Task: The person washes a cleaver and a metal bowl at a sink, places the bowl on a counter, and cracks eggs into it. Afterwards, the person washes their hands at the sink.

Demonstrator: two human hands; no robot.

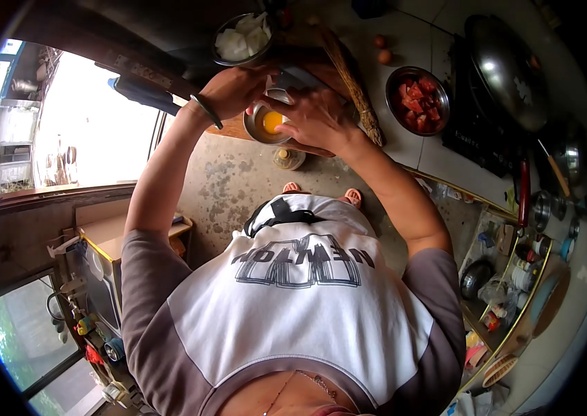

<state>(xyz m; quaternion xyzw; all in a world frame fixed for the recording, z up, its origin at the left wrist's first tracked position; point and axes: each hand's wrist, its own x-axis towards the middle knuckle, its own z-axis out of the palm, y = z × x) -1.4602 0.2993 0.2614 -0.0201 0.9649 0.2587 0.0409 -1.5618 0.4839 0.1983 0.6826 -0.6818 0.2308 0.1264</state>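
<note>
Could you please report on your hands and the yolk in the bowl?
Left hand, right hand at bowl. Yolk inside, visible. Hands partly cover bowl; nothing else seen blocking.

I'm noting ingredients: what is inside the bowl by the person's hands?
The bowl holds what looks like a yellow egg yolk. The right hand covers part of the bowl's inside, so anything beneath cannot be seen.
</note>
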